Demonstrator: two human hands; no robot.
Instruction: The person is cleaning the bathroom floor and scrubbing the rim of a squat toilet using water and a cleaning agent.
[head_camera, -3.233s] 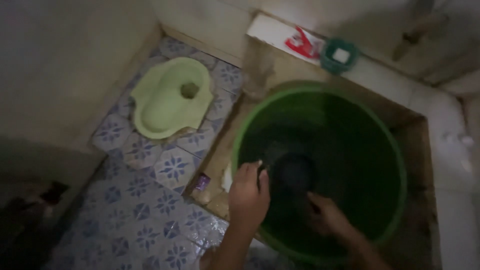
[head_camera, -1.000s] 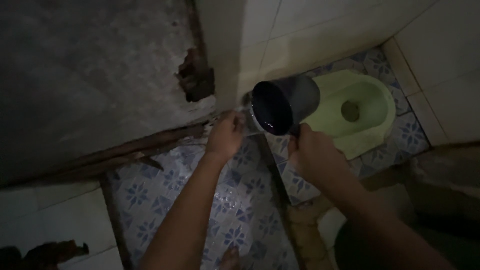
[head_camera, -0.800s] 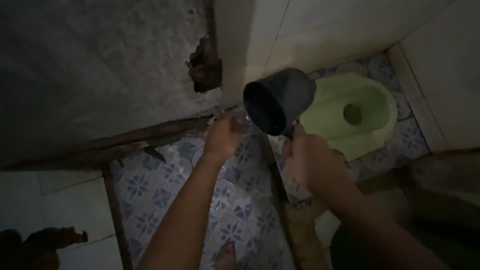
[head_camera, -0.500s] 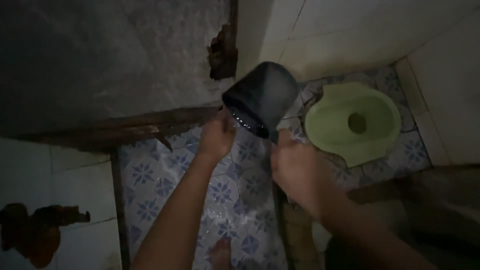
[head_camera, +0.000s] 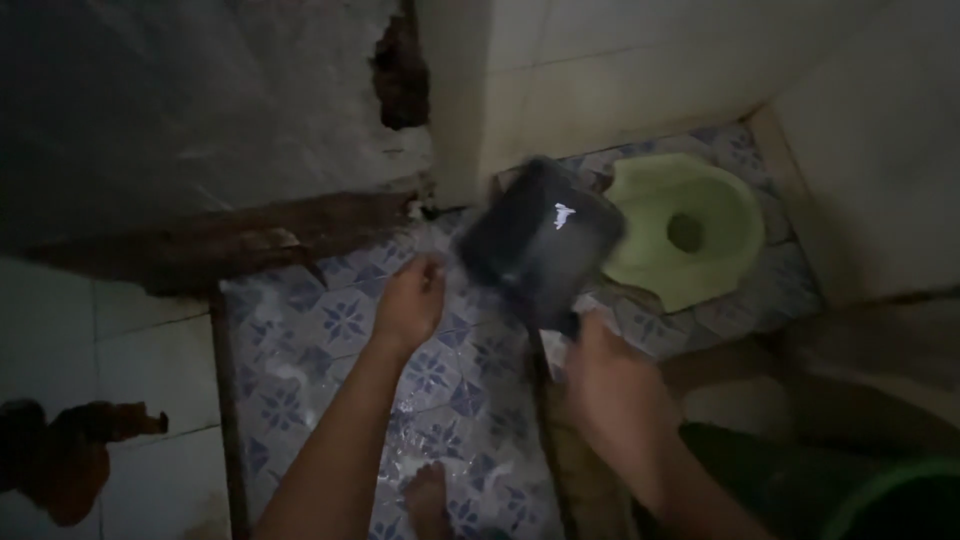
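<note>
My right hand (head_camera: 610, 385) grips the handle of a dark plastic water scoop (head_camera: 540, 240), which is tipped over with its mouth facing down and to the left. My left hand (head_camera: 410, 300) is held out just left of the scoop, below its mouth, fingers loosely curled and holding nothing. Both hands are above the wet blue-patterned floor tiles (head_camera: 330, 325). The image is dim and blurred.
A pale green squat toilet (head_camera: 690, 230) is set in the floor at the right, by white tiled walls. A worn grey door (head_camera: 190, 110) with a rotted lower edge stands at the left. My bare foot (head_camera: 430, 500) is on the tiles. A green bucket rim (head_camera: 890, 490) shows bottom right.
I went from dipping the scoop in the green bucket to turning toward the door. Over the last second the scoop tipped further over, pouring water at my left hand, which lowered slightly.
</note>
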